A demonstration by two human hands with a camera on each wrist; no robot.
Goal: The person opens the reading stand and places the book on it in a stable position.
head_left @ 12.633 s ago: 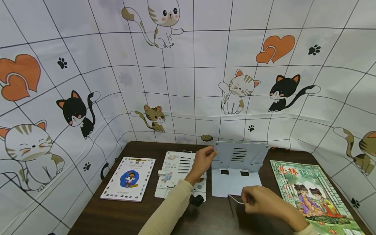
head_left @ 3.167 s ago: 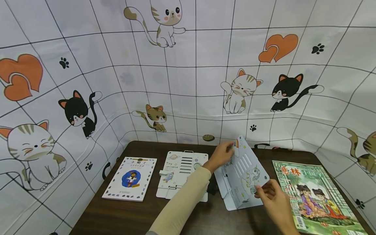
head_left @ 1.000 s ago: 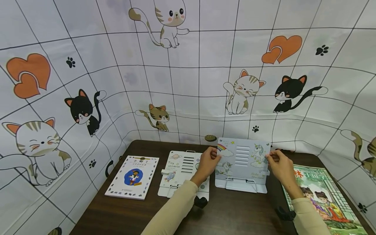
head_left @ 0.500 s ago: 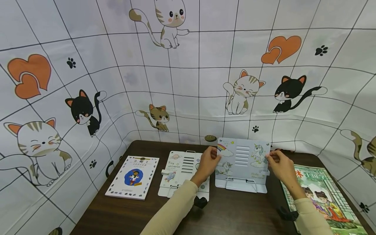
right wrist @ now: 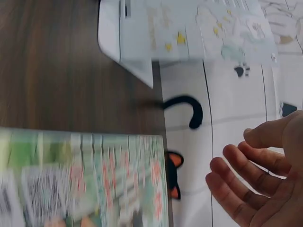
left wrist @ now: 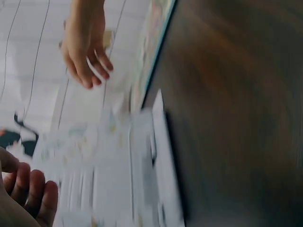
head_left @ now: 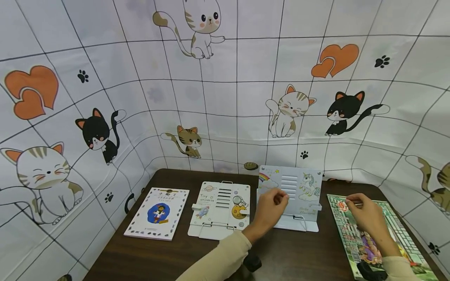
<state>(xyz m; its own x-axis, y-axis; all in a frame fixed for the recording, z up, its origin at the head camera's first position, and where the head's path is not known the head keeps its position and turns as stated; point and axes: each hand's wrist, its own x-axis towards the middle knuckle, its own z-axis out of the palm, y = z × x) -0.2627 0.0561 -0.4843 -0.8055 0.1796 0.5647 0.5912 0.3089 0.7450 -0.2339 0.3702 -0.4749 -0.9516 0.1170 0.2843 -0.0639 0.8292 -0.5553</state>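
Reading three feeds. Left hand (head_left: pixel 270 208) is in front of the unicorn stand (head_left: pixel 299 197), fingers loosely curled, gripping nothing; contact with the panel I can't confirm. Right hand (head_left: pixel 367 214) is raised over the upper part of the green magazine (head_left: pixel 362 246), fingers relaxed and apart, holding nothing; right wrist feed shows me it clear of the cover. Unicorn stand is upright near the back of the dark wood table (head_left: pixel 158 261), wire holder along its front ledge, between the magazine and the "Tiny universe" stand (head_left: pixel 221 208). White book (head_left: pixel 156 214) with a blue circle lies farthest left. I get a cat-print backdrop (head_left: pixel 225 97) behind it all. Both wrist feeds are partly blurred.
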